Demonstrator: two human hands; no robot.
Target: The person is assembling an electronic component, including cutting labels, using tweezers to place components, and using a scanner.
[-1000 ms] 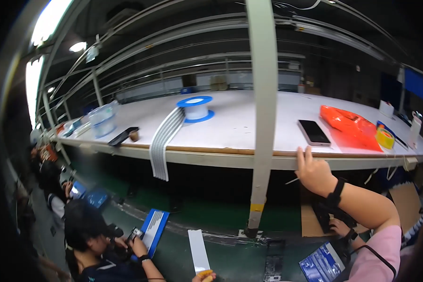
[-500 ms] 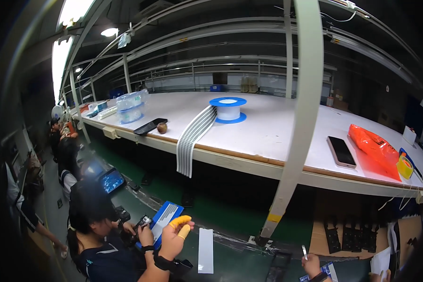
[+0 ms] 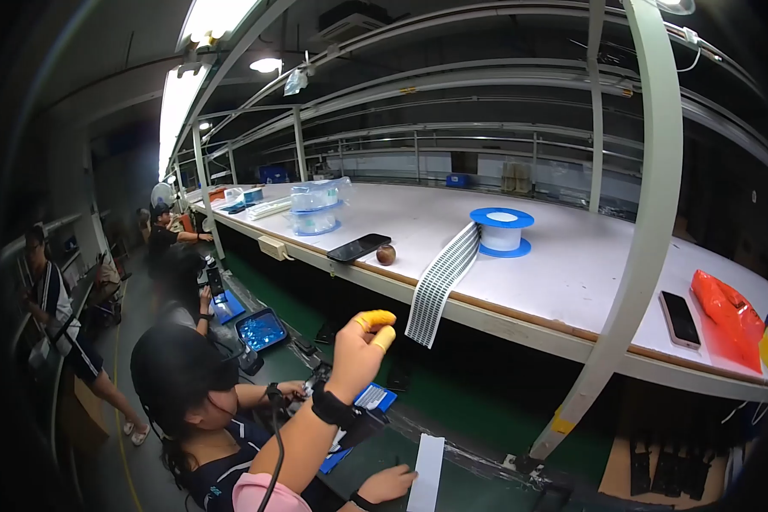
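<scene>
My left hand [image 3: 363,354] is raised in the middle of the view, with yellow finger cots on the curled index finger and the thumb. The fingertips come close together; anything between them is too small to make out. A black strap [image 3: 333,407] circles the wrist. Just right of the hand, a white strip with rows of dark marks [image 3: 442,286] hangs over the shelf edge from a blue-flanged reel [image 3: 501,232], apart from my fingers. My right hand is out of view.
A co-worker [image 3: 196,427] sits close on the left; a hand [image 3: 388,485], apparently theirs, is beside a white strip [image 3: 427,469] below. The shelf holds a dark phone [image 3: 358,247], a round brown object [image 3: 386,255] and an orange-red bag [image 3: 727,311]. A pale post [image 3: 648,196] rises on the right.
The view has swung left, so the shelf and reel sit farther right. My left hand has risen toward the hanging strip. The right-side hand with a slim tool has left the picture.
</scene>
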